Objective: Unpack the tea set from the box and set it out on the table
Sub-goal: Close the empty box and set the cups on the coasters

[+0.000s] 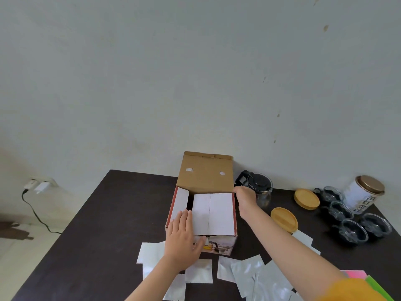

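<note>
With the flat left hand (pixel 181 233) steadying the box (pixel 201 213), right hand (pixel 246 197), gripping its far corner, should fold flaps clear.

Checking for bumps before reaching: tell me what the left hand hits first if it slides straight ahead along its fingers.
The left hand lies on the box pointing away; likely the raised brown lid comes first, though depth is unclear.

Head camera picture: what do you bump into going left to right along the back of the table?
White wall charger → open cardboard box → glass teapot with black lid → round wooden lid → white tea tin with gold lid.
</note>
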